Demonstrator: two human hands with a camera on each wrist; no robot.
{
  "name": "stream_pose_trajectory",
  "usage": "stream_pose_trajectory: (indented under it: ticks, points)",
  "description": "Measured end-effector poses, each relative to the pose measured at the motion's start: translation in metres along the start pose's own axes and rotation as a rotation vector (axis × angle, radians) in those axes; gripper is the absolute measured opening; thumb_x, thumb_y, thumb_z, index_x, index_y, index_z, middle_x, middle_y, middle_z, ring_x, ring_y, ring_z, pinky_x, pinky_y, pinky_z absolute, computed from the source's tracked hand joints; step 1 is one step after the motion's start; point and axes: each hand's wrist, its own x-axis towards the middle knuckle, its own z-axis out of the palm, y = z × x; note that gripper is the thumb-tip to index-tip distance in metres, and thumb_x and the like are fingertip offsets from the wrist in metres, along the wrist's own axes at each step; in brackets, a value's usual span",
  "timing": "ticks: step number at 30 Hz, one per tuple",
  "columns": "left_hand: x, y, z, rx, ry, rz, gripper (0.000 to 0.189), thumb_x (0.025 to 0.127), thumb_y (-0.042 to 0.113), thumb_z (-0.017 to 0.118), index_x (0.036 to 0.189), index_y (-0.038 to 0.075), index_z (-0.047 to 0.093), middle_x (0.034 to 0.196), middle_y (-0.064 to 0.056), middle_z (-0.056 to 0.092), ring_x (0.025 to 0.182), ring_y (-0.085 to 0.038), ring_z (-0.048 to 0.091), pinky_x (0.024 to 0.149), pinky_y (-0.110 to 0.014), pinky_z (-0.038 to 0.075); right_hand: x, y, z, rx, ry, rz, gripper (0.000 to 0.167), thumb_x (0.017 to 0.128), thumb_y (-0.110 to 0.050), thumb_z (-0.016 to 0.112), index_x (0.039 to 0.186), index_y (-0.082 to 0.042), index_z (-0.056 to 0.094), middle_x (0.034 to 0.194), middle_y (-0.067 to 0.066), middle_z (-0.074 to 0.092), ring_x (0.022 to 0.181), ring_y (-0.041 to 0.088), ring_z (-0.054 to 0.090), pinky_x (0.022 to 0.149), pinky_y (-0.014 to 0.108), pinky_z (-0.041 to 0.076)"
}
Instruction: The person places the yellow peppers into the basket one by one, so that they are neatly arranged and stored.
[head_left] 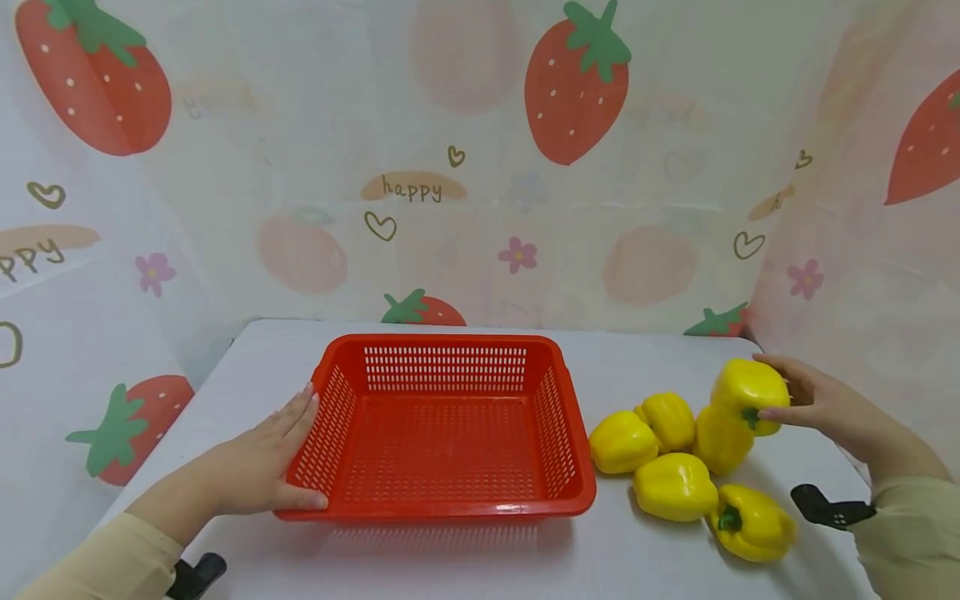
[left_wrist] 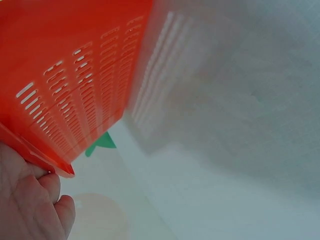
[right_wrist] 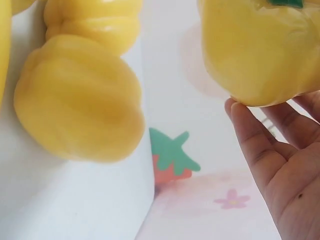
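Over the bench [head_left: 645, 358], our right grip [head_left: 834, 406] pinched a yellow pepper [head_left: 746, 390], spread to its width, the right wrist view showed fingers [right_wrist: 250, 131] the head view mostly hid, other peppers [head_left: 675, 489] lay beside the red basket [head_left: 450, 509], whose rim our left grip [head_left: 255, 464] held with bent fingers.

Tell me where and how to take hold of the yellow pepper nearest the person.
Grip the pepper around its rounded body, probably best from above and the right. It lies on its side, the green stem at its left end; a neighbouring pepper crowds its far left side, while no pepper lies to its right.
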Motion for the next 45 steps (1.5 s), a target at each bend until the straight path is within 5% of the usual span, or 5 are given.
stream_pose_trajectory:
  ticks: [6, 11, 26, 37, 45]
  points:
    - [0.001, -0.001, 0.000, 0.008, 0.003, 0.000, 0.127, 0.058, 0.079, 0.057, 0.146, 0.002, 0.007, 0.151, -0.017, 0.008, 0.135, -0.038, 0.018, 0.095, -0.057, 0.036, 0.008, -0.015, 0.003, 0.009, -0.019, -0.029, 0.071, 0.088, -0.017, 0.061, 0.144, -0.005, 0.020, 0.118, -0.019, 0.045, 0.099, -0.008, 0.050, 0.082, 0.030, 0.049]
    - [0.001, -0.001, -0.001, -0.002, 0.002, -0.001, 0.127, 0.058, 0.078, 0.058, 0.146, 0.002, 0.007, 0.152, -0.017, 0.008, 0.135, -0.037, 0.017, 0.095, -0.057, 0.035, 0.016, -0.028, 0.006, 0.027, -0.042, -0.078, 0.070, 0.087, -0.014, 0.061, 0.145, -0.009, 0.021, 0.120, -0.011, 0.049, 0.100, -0.002, 0.052, 0.080, 0.021, 0.047]
    - [0.001, -0.001, 0.002, 0.008, 0.001, 0.004, 0.126, 0.059, 0.078, 0.057, 0.146, 0.002, 0.008, 0.152, -0.017, 0.007, 0.135, -0.038, 0.018, 0.095, -0.058, 0.036, 0.048, -0.064, 0.021, 0.119, -0.102, -0.182, 0.069, 0.086, -0.009, 0.062, 0.144, -0.007, 0.023, 0.128, 0.011, 0.046, 0.103, 0.005, 0.053, 0.084, 0.018, 0.045]
    - [0.000, -0.002, 0.003, -0.004, 0.001, 0.001, 0.126, 0.060, 0.078, 0.057, 0.146, 0.002, 0.007, 0.152, -0.017, 0.006, 0.135, -0.037, 0.017, 0.095, -0.057, 0.036, 0.067, -0.089, 0.035, 0.060, -0.138, -0.146, 0.073, 0.083, -0.022, 0.068, 0.143, -0.017, 0.026, 0.127, 0.011, 0.048, 0.105, 0.027, 0.053, 0.088, 0.039, 0.044]
    - [0.000, -0.002, 0.001, -0.014, -0.002, -0.003, 0.126, 0.059, 0.078, 0.058, 0.146, 0.003, 0.005, 0.152, -0.016, 0.006, 0.135, -0.037, 0.017, 0.094, -0.057, 0.037, 0.083, -0.106, 0.051, 0.127, -0.204, -0.182, 0.074, 0.081, -0.020, 0.069, 0.142, -0.016, 0.028, 0.120, 0.012, 0.049, 0.102, 0.030, 0.052, 0.086, 0.037, 0.045]
